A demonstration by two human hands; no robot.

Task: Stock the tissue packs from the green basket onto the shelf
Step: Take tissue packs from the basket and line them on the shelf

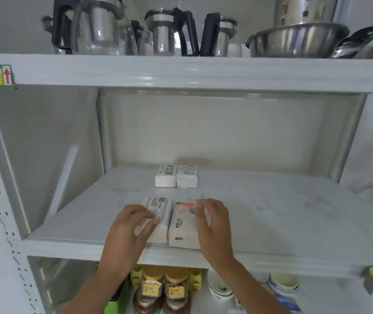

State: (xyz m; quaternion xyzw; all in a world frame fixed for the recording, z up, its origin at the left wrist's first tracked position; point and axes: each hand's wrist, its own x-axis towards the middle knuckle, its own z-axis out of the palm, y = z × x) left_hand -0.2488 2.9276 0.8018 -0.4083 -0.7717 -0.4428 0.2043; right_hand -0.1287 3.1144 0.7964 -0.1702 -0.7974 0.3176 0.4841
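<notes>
White shelf (271, 214) carries two tissue packs at its rear (176, 176) and two front packs side by side, the left hand (126, 230) gripping one (158, 214), the right hand (215, 225) gripping the other (182, 225).

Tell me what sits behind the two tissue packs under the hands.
Behind the front tissue packs, held by the left hand and right hand, two more tissue packs stand side by side deeper on the shelf. Anything behind those is hidden.
</notes>
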